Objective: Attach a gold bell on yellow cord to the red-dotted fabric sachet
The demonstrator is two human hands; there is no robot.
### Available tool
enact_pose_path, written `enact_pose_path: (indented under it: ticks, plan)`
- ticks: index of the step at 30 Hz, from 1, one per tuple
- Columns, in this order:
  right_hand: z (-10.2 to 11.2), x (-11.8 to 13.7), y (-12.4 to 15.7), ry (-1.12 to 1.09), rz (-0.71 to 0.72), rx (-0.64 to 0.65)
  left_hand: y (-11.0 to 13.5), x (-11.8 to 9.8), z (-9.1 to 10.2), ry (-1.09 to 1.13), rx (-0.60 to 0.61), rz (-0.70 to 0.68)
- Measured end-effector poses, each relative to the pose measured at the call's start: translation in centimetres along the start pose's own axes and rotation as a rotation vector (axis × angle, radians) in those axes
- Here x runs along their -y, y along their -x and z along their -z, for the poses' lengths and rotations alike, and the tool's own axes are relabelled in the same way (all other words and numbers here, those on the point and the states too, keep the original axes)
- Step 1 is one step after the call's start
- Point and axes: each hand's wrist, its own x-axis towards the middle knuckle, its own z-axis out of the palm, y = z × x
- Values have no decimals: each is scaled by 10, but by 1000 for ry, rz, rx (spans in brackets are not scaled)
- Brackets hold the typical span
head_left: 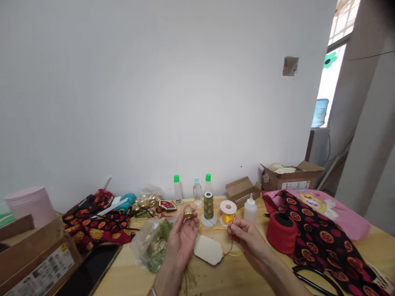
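Note:
A small brass bell (188, 212) rests at the fingertips of my left hand (184, 235), which is turned palm up and holds it. My right hand (245, 235) pinches a thin red cord (231, 248) between thumb and fingers. The cord runs down to one end of a cream padded piece (208, 249) with a dark edge, lying flat on the table between my hands. Beyond the right hand stands a spool of yellow cord (228, 212), its loose strand trailing over the tabletop. Left of it is a spool of olive thread (208, 205).
At left, a clear bag of green tassels (157, 246) lies beside a black tray-like object (94, 269) and a cardboard box (40, 263). Several brass bells (146, 203) sit behind. A white squeeze bottle (250, 209), red thread cone (280, 232) and patterned fabric (327, 238) are at right.

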Motion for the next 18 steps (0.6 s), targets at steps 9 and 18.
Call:
enact_pose_path:
  ticks: [9,18]
  plan:
    - [3,-2,0,-27,-28,39,-1,-45,7,118,106,-176]
    - [-1,0,6,38,-85,104,4,-9,2,-137,128,42]
